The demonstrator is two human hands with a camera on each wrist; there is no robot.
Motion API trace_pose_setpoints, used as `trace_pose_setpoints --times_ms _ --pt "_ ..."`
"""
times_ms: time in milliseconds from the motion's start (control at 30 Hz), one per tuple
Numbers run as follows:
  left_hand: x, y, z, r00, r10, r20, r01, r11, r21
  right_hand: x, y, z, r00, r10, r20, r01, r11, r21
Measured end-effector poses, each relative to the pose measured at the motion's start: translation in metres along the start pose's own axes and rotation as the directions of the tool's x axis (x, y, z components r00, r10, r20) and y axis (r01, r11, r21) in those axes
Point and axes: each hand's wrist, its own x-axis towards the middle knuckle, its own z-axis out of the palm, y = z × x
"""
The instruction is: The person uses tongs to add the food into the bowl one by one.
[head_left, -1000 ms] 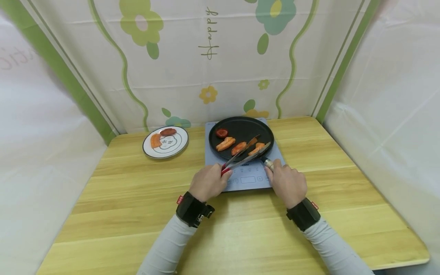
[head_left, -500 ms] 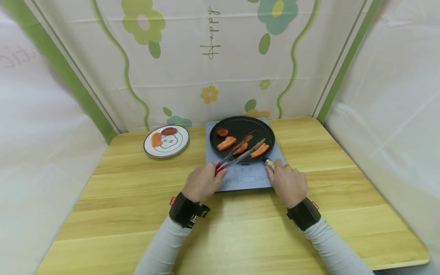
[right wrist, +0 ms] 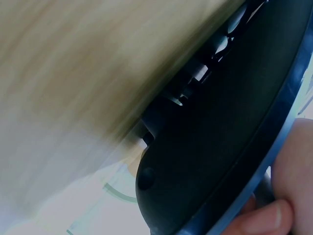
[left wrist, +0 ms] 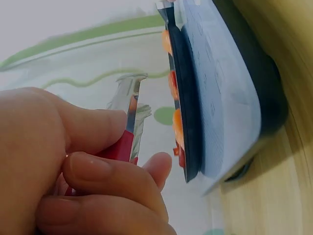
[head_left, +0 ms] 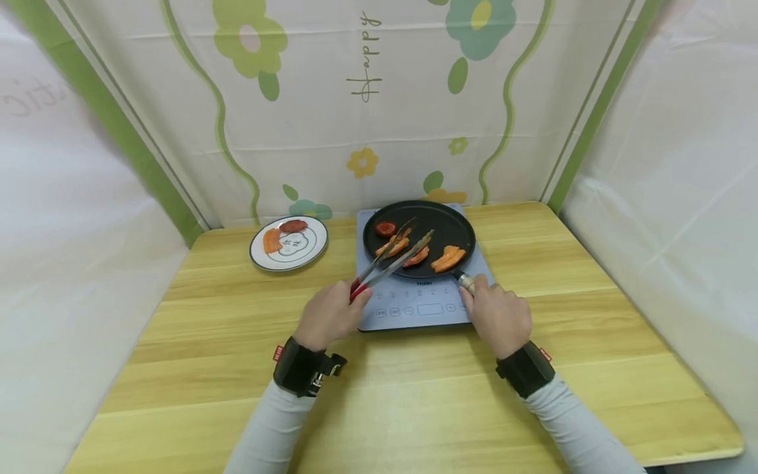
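My left hand (head_left: 328, 315) pinches the red grips of metal tongs (head_left: 387, 268); their arms are spread. In the left wrist view the tongs (left wrist: 133, 110) hold nothing and stand apart from the pan. In the head view their tips overlap two browned orange meat slices on the left and middle of the black frying pan (head_left: 441, 220). A brighter orange slice (head_left: 448, 259) lies near the handle, and a round dark-red piece (head_left: 385, 228) lies at the far left. My right hand (head_left: 499, 319) grips the pan's handle (head_left: 466, 282), partly hidden by the fingers.
Under the pan is a pale blue induction cooker (head_left: 408, 316) with a touch panel. To the left, a white plate (head_left: 310, 245) bears an orange slice and a dark-red piece. Fabric screens (head_left: 320, 99) enclose the wooden table (head_left: 195, 355) at the back and sides.
My left hand has carried the tongs leftward, away from the handle-side orange slice, which now lies in the pan with its brighter side showing. My right hand keeps its grip on the handle.
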Motion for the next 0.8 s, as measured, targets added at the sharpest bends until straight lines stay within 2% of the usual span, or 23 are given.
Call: trace_pose_setpoints --times_ms 133,300,467,667,800 --pt "0.0 -0.007 -0.004 1.0 -0.022 0.001 0.022 1.0 -0.005 0.0 0.0 -0.001 1.0 -0.001 -0.001 0.001 1.0 0.002" --pt "0.001 -0.019 -0.012 1.0 -0.017 -0.014 0.017 1.0 -0.021 0.0 -0.001 -0.002 1.0 0.009 0.005 -0.009 1.0 0.013" --pt "0.003 -0.031 -0.024 0.999 -0.024 -0.029 0.023 0.999 -0.048 0.0 -0.001 -0.003 0.999 0.014 0.033 -0.014 1.0 0.011" --pt "0.006 -0.05 -0.041 0.999 -0.017 -0.037 0.015 0.998 -0.06 -0.001 -0.001 -0.003 1.0 0.011 0.015 -0.011 1.0 0.001" --pt "0.01 -0.064 -0.052 0.998 -0.048 -0.043 0.045 0.997 -0.057 -0.001 -0.001 -0.003 1.0 0.01 0.011 -0.011 1.0 0.007"
